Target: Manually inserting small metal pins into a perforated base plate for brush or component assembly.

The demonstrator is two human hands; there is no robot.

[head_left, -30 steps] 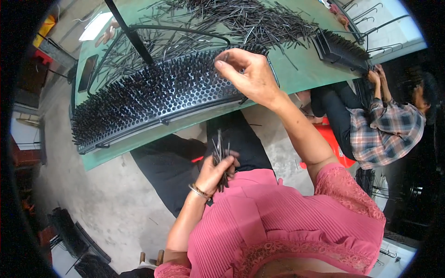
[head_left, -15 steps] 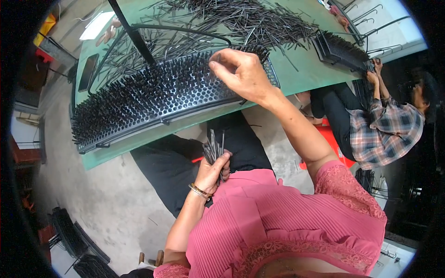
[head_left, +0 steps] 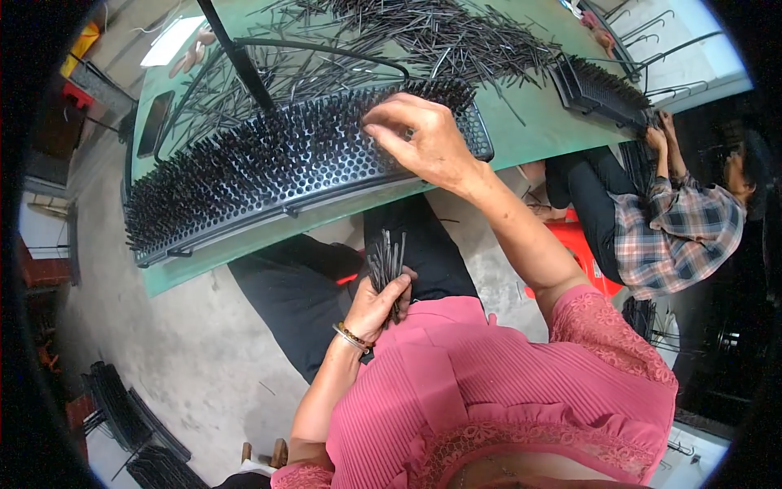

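Close to my lap, my left hand (head_left: pixel 381 303) is wrapped round a bundle of thin dark strips (head_left: pixel 386 257), whose ends fan upward. My right hand (head_left: pixel 430 140) is over a long curved black perforated panel (head_left: pixel 375 167), its thumb and forefinger curled toward each other at the edge of the filled part. Whatever the fingertips hold, if anything, is too small to make out. Short dark strips (head_left: pixel 236 163) stand upright in many of the panel's holes. Several rows near the front and right edges show bare holes.
The panel rests on a green table (head_left: pixel 521 134). A loose heap of dark strips (head_left: pixel 456 41) lies beyond it. A black metal post (head_left: pixel 236 57) rises over the panel. At right, a person in a plaid shirt (head_left: pixel 676 212) works at another filled panel (head_left: pixel 599 90). A red stool (head_left: pixel 582 253) is nearby.
My right hand has shifted slightly left over the panel. The left hand has moved a little right, and its bundle of strips now stands more upright and sits a touch lower.
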